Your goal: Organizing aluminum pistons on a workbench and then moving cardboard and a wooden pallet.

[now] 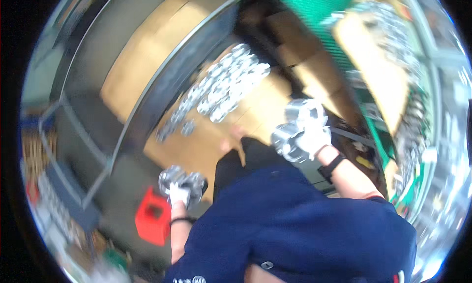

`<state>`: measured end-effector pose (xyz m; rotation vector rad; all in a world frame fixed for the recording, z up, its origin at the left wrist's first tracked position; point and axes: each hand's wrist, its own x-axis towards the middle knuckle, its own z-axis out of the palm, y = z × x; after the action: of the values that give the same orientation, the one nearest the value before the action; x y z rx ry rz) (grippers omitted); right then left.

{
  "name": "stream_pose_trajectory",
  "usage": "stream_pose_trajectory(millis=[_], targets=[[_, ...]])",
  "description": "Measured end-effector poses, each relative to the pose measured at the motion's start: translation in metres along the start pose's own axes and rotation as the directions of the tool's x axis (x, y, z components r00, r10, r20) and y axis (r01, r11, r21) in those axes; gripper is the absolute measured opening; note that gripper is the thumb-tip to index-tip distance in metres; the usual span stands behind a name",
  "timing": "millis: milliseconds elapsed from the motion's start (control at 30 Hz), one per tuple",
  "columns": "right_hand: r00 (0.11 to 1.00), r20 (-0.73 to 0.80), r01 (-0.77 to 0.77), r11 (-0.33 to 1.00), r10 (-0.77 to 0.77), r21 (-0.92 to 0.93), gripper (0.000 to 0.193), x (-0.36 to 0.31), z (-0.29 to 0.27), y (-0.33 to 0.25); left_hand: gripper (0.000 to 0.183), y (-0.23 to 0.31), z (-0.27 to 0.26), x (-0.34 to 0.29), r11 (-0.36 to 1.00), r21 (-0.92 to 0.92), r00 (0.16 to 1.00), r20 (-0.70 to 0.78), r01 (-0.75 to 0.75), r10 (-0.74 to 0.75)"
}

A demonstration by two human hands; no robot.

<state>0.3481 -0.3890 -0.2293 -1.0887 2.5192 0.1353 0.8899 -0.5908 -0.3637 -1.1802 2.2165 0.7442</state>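
White gloves cover both of my hands. At the lower left, my left hand (pixel 179 193) is closed on shiny round metal parts (pixel 197 183), which bulge out on both sides of its fingers. Held out to the right is my right hand (pixel 312 139), gripping several larger-looking, ring-shaped metal parts (pixel 290 141). Motion blur hides their finer shape and how the fingers sit on them. Ahead of me many similar silvery round parts (pixel 226 81) lie in a loose pile on a brown cardboard-like surface (pixel 255 103).
A red plastic bin-like object (pixel 153 218) sits beside my left forearm. A dark raised edge (pixel 169 66) runs along the pile's left. On the right, a green-sided bench (pixel 373 86) carries more metal parts. Brown boxes (pixel 314 76) stand between the pile and that bench.
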Motion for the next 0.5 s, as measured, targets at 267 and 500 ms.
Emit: stream_pose_trajectory(millis=[267, 500], targets=[[0.936, 0.161, -0.352, 0.826, 0.312, 0.441, 0.05, -0.105, -0.127, 0.057, 0.068, 0.129, -0.113, 0.047, 0.909, -0.273, 0.949, 0.06, 0.314, -0.309], [0.905, 0.067, -0.372, 0.706, 0.42, 0.603, 0.054, -0.124, -0.181, 0.197, 0.062, 0.171, -0.13, 0.049, 0.991, 0.035, 0.987, -0.105, 0.13, -0.126]])
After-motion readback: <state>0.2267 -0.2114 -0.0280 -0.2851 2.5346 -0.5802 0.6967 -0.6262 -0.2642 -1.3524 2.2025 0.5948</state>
